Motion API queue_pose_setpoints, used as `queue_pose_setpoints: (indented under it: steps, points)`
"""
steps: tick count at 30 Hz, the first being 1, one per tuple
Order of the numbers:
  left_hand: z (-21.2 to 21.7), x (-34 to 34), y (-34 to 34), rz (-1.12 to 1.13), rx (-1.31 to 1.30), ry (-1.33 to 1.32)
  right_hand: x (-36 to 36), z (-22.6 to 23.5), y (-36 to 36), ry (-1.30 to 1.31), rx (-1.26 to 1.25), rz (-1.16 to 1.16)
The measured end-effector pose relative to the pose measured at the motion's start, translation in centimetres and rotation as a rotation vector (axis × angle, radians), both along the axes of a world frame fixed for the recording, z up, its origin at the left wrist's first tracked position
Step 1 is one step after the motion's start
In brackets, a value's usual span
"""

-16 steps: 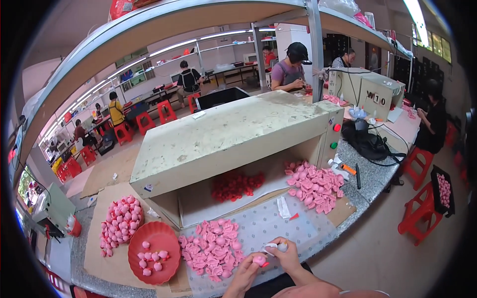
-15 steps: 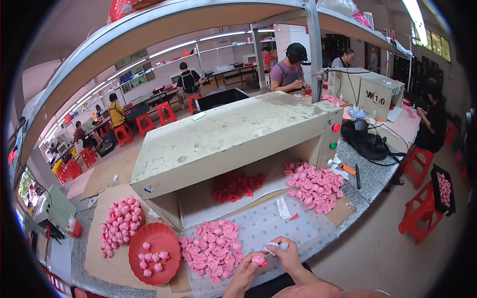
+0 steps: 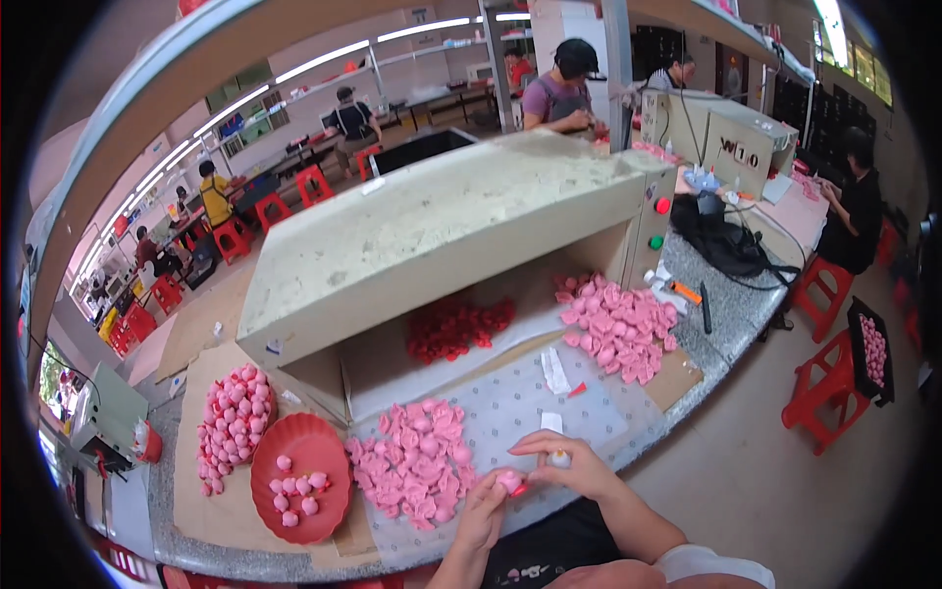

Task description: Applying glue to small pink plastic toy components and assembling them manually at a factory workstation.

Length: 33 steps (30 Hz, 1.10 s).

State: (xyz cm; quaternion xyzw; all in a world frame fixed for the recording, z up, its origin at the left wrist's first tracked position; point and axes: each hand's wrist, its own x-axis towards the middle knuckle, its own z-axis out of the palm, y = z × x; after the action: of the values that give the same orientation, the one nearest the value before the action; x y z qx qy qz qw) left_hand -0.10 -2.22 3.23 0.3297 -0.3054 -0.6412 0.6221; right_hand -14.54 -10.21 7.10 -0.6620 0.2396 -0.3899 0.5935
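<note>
Left hand [image 3: 488, 503] pinches a small pink rounded piece [image 3: 509, 481] — right hand [image 3: 574, 463] grips a whitish bit [image 3: 558, 457].

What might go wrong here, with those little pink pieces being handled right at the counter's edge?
The left hand pinches a small pink piece close to the counter's front edge; a slip could drop it to the floor. The right hand holds a small white item near it, which could be fumbled too. The pile of pink pieces lies beside the working hands, so an elbow might scatter it.
</note>
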Motion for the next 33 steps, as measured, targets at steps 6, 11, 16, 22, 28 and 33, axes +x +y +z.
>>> queue_pose_setpoints:
  steps: [6, 11, 16, 22, 28, 33]
  points:
    - [1.8, -0.1, -1.7, -0.125, 0.005, 0.097, 0.3, 1.5, -1.1, -0.001, 0.083, 0.159]
    - [-0.1, 0.7, -1.6, -0.188, 0.012, 0.266, 1.2, 0.5, -1.1, -0.004, 0.303, 0.199]
    - [-0.6, 0.6, -0.6, -0.217, -0.021, 0.291, 1.7, 0.3, -0.1, 0.047, 0.421, 0.202]
    - [0.7, 1.1, -0.1, -0.067, 0.006, -0.049, 1.9, -0.6, 0.8, -0.079, 0.101, 0.081]
    - [-0.1, 0.8, -0.1, 0.318, -0.238, -0.466, 3.7, -2.2, 2.7, -0.347, 0.222, -0.114]
    - [-0.5, -0.1, -0.1, 0.431, -0.277, -0.295, 4.8, -3.3, 3.4, -0.553, 0.444, -0.097]
